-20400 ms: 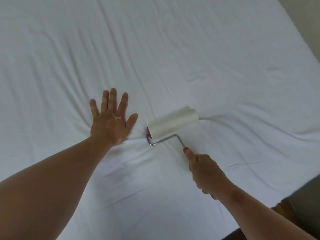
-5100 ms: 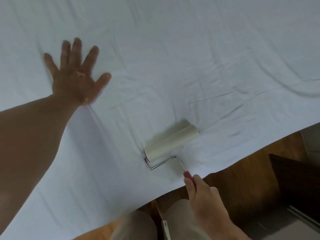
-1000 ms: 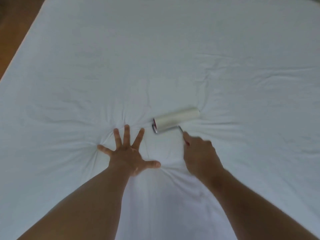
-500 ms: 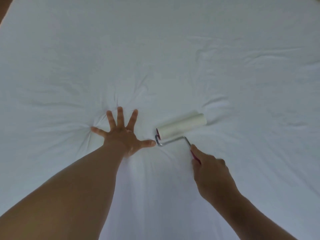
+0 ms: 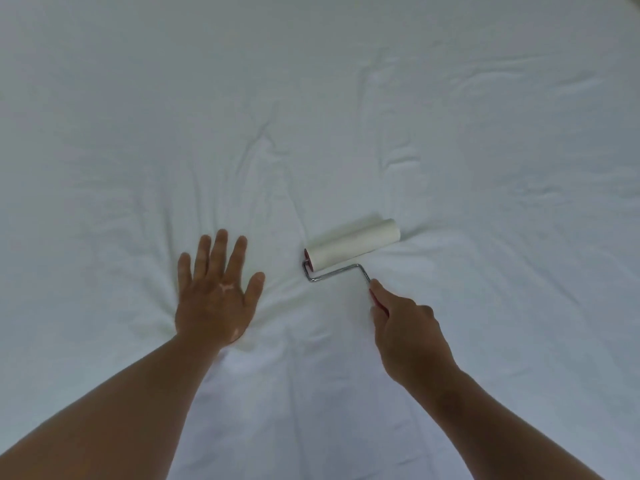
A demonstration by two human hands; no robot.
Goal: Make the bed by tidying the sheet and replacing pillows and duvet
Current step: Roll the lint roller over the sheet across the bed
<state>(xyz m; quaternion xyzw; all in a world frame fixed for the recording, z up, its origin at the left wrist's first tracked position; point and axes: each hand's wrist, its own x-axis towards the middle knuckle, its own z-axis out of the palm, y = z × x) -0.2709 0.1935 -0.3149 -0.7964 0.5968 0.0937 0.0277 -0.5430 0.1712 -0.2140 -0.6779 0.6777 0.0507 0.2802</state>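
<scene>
From my feed I see the left hand (image 5: 216, 299) lying flat on the white sheet (image 5: 346, 98), palm down, fingers straight and a little spread, holding nothing, with creases fanning out from under it. The right hand (image 5: 407, 332) has its fingers curled round the red handle (image 5: 378, 302) of a roller (image 5: 353, 249), which lies on the sheet just right of the left hand, apart from it. The sheet fills nearly the whole view, wrinkled in the middle; whether the roller presses down or only rests I cannot tell.
</scene>
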